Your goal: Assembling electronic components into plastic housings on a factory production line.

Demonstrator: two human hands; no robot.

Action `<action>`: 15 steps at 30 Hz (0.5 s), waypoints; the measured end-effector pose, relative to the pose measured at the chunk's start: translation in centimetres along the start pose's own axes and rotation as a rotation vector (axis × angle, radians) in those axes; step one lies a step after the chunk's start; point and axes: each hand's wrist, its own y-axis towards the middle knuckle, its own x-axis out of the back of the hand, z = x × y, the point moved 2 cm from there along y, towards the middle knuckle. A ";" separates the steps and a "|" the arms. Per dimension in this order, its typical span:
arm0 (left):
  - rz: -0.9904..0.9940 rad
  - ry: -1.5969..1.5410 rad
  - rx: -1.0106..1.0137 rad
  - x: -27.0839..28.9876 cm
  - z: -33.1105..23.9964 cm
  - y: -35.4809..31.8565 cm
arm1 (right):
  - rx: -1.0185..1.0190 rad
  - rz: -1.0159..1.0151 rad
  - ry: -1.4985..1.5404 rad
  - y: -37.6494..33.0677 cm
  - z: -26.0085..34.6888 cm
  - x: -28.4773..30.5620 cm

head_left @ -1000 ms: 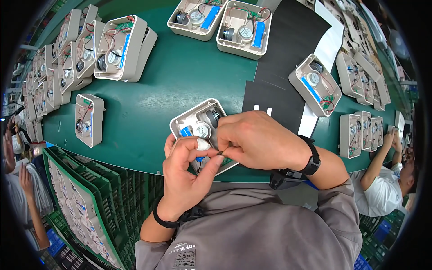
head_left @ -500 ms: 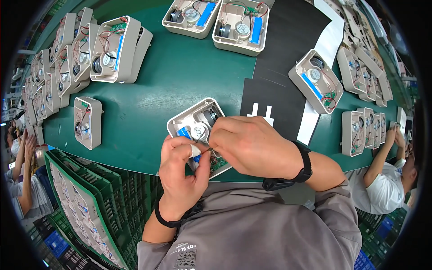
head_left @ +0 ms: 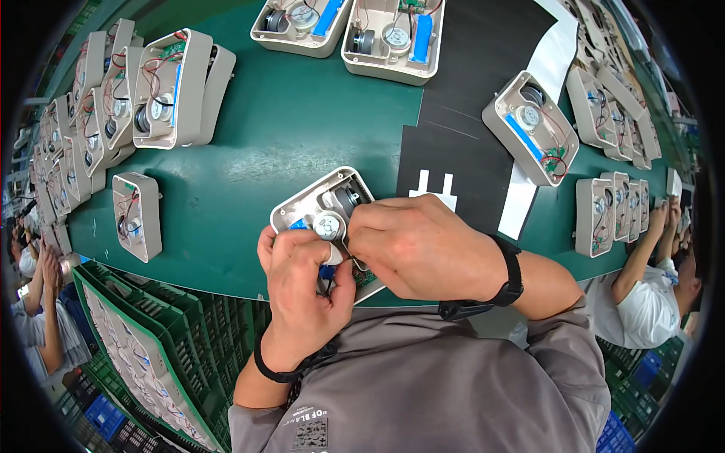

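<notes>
A cream plastic housing [head_left: 307,201] lies open side up on the table before me. Inside are a black cylindrical part [head_left: 346,198], a white round part [head_left: 328,226], a blue cylinder [head_left: 299,224] and a green circuit board [head_left: 365,278], partly covered by my hands. Over the near left side, my left hand [head_left: 300,272] is curled, with a white wrap [head_left: 333,256] on one finger; what its thumb and fingers pinch is hidden. My right hand [head_left: 423,243] reaches in from the right, fingertips pinched at a thin dark wire [head_left: 347,248] beside the white round part.
Similar housings stand stacked at left [head_left: 170,90], and others sit at the far edge [head_left: 393,68] and right [head_left: 531,128]. Black sheets [head_left: 468,98] cover part of the green table [head_left: 219,219]. Green crates [head_left: 181,325] stand below left. Other people work at both sides.
My fingertips, close together at a thin dark wire before, are now slightly apart. The left thumb sits lower and the right fingertips reach nearer the white round part. The view has shifted slightly.
</notes>
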 end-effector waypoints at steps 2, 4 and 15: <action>0.010 0.002 -0.004 0.0 -0.1 0.1 | -0.024 0.006 -0.021 0.0 0.2 -0.2; 0.012 0.022 0.024 0.1 -0.2 0.0 | -0.077 0.011 -0.078 -0.3 0.5 -0.3; -0.066 -0.304 0.389 -0.7 2.7 -3.1 | -0.203 -0.464 0.074 -2.4 1.6 -1.2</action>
